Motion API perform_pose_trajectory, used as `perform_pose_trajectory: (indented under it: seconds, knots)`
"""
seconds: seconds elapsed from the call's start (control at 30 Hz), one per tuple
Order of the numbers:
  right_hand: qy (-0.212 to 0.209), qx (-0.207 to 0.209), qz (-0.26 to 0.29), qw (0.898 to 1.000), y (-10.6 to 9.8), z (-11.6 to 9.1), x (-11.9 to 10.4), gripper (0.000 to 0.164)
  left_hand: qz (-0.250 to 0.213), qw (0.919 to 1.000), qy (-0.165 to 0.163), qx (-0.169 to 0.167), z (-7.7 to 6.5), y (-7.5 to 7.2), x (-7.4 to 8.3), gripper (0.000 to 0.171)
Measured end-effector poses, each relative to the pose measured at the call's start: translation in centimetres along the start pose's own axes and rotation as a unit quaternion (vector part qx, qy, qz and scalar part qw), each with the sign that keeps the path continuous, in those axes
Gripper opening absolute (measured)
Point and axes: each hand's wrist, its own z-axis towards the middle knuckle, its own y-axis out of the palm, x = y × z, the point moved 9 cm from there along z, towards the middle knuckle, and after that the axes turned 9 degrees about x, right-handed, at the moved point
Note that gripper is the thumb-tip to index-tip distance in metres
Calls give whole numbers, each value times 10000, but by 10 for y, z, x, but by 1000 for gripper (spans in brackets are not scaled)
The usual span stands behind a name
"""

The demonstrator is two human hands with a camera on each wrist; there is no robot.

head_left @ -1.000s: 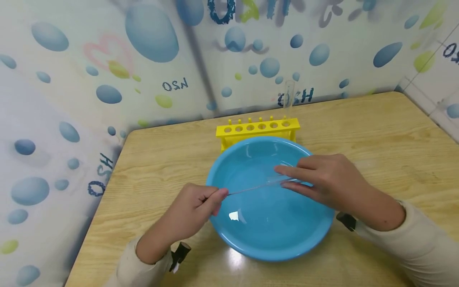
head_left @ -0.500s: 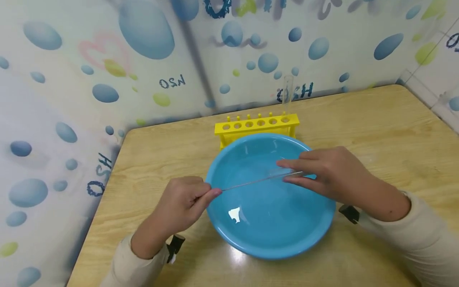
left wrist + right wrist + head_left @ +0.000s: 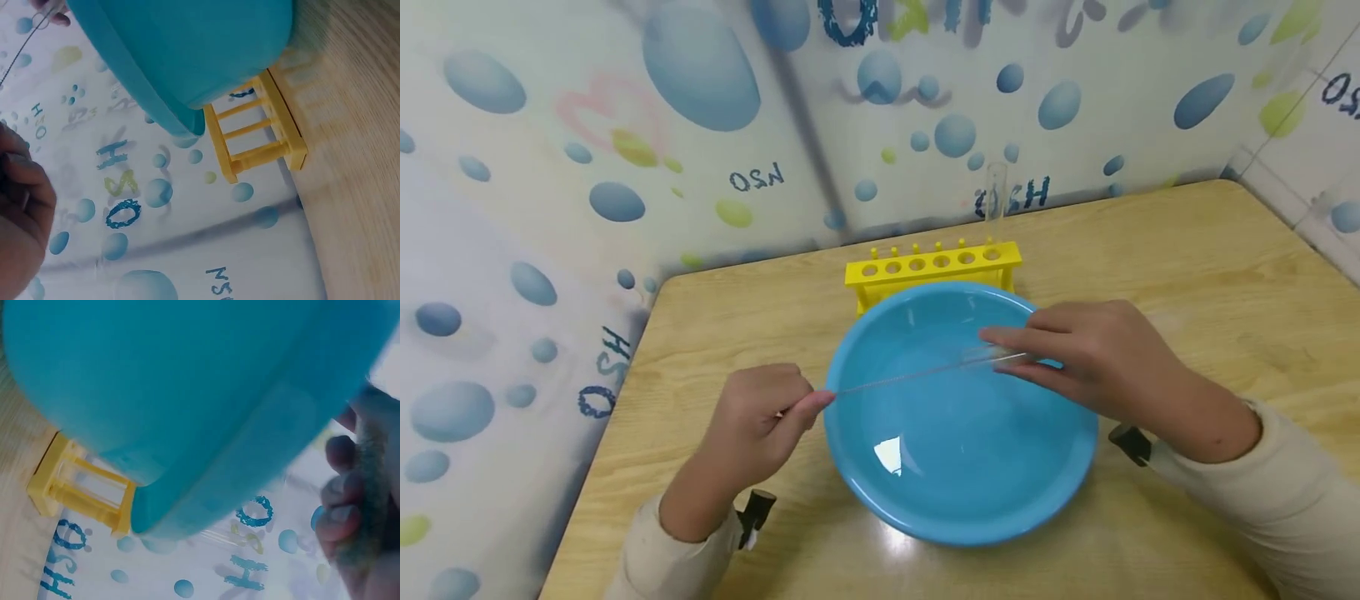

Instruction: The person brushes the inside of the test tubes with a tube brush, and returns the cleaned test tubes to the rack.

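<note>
Over the blue basin (image 3: pixel 962 492), my right hand (image 3: pixel 1090 354) holds a clear test tube (image 3: pixel 988 353) nearly level, its mouth to the left. A test tube brush runs into the tube; its bristles (image 3: pixel 370 481) show through the glass in the right wrist view. My left hand (image 3: pixel 760 425), just beyond the basin's left rim, pinches the end of the brush's thin twisted wire (image 3: pixel 902 377). The wire stretches straight between both hands. In the left wrist view, the curled left hand (image 3: pixel 25 206) is at the left edge.
A yellow test tube rack (image 3: pixel 940 262) stands right behind the basin. One clear test tube (image 3: pixel 996 196) rises upright at its right end. The wooden table (image 3: pixel 737 317) meets a patterned wall (image 3: pixel 820 200) at the back.
My left hand has moved left, drawing the brush wire with it, so more wire shows between the hands. My right hand has shifted slightly up and right with the tube.
</note>
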Motion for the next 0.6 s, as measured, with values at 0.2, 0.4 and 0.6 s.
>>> perform_pose_trajectory:
  seconds: [0.2, 0.4, 0.6]
  knots:
    - [-248, 249, -317, 9989, -2, 2, -3, 52, -419, 9924, -1154, -110, -3, -4, -20, 49]
    - [345, -224, 645, 9971, 1, 0, 7, 51, 1276, 9811, 1292, 675, 7, -19, 26, 52]
    - [706, -784, 1325, 9856, 7, -5, 13, 37, 1747, 9585, 2005, 1030, 7, -23, 42, 52]
